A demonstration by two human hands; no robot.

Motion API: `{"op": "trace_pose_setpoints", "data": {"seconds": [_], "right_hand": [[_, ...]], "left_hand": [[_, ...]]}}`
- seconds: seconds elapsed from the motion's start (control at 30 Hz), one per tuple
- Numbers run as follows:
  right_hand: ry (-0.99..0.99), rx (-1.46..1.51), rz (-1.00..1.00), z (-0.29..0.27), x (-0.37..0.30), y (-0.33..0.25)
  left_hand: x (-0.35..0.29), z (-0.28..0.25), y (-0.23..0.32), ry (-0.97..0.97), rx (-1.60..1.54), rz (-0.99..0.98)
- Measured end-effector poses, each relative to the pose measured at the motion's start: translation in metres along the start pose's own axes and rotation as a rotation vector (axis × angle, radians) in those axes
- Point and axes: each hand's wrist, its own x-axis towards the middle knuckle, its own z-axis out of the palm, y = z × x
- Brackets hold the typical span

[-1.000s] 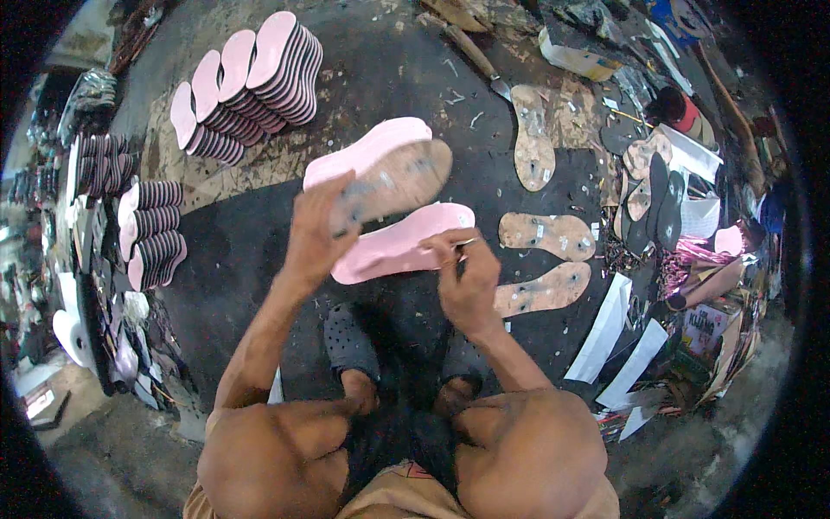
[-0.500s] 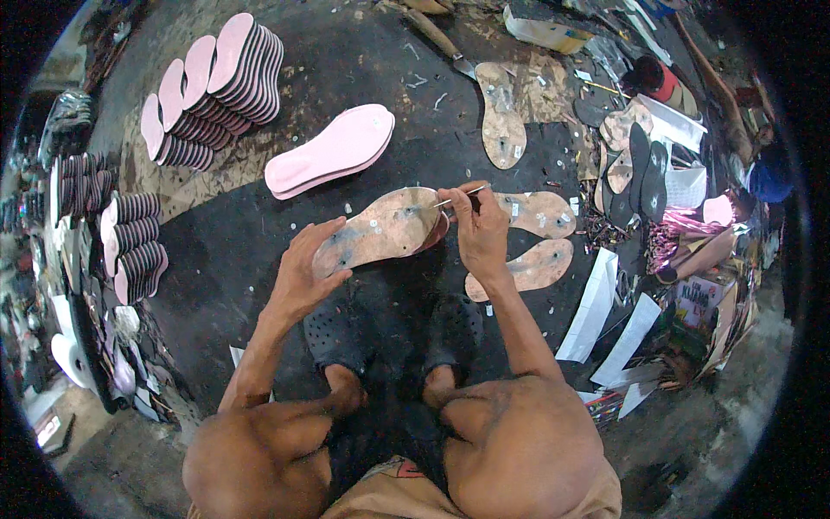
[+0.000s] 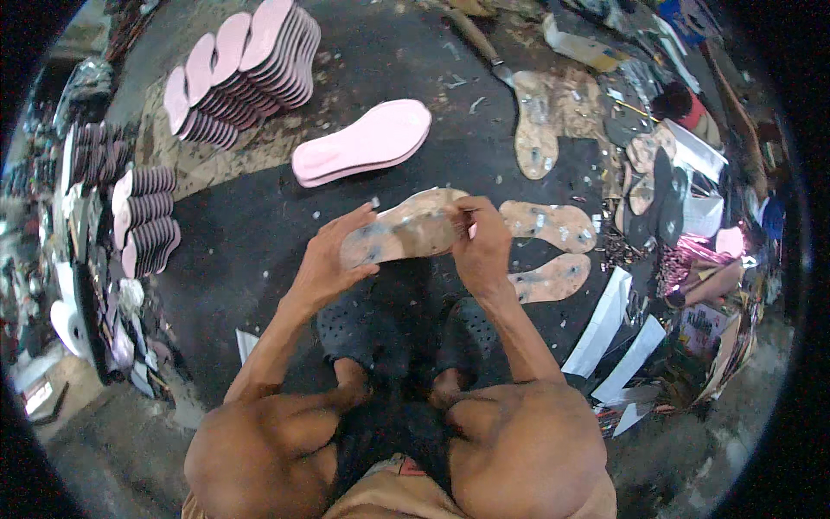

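Observation:
A tan sole-shaped template (image 3: 402, 233) with dark stains is held up slantwise above the dark work mat. My left hand (image 3: 333, 251) is closed round its heel end, thumb along the near edge and fingers at the far edge. At the toe end my right hand (image 3: 482, 242) is closed with bent fingers on the template's edge; motion blurs the fingertips, and no tool shows in them. A bit of pink is visible under the toe by these fingers. Beyond my hands lies a pair of stacked pink soles (image 3: 363, 143).
Tall stacks of pink soles (image 3: 229, 52) stand at the far left, with smaller stacks (image 3: 147, 216) nearer. More tan templates (image 3: 553, 277) lie right of my hand; another (image 3: 536, 130) lies beyond, touching a wooden-handled tool (image 3: 474, 36). White strips (image 3: 601, 320) and scraps crowd the right.
The thin metal tool in my right fingers no longer shows. My right hand has come in against the template's toe. The whole scene has shifted slightly to the right in view.

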Motion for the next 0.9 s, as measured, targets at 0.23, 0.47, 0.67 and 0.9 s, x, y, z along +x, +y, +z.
{"op": "trace_pose_setpoints", "data": {"seconds": [0.23,0.47,0.67,0.9], "right_hand": [[-0.272,0.127,-0.069,0.062,0.004,-0.032],[-0.211,0.113,0.022,0.058,-0.047,-0.034],[0.006,0.204,0.203,0.002,-0.008,-0.034],[0.244,0.054,0.352,-0.068,-0.012,0.044]], "left_hand": [[0.009,0.003,0.003,0.015,-0.096,-0.04],[-0.004,0.018,-0.006,0.057,0.154,0.133],[0.071,-0.052,-0.028,0.257,0.248,0.318],[0.044,-0.045,0.027,0.247,-0.014,0.001]]}}
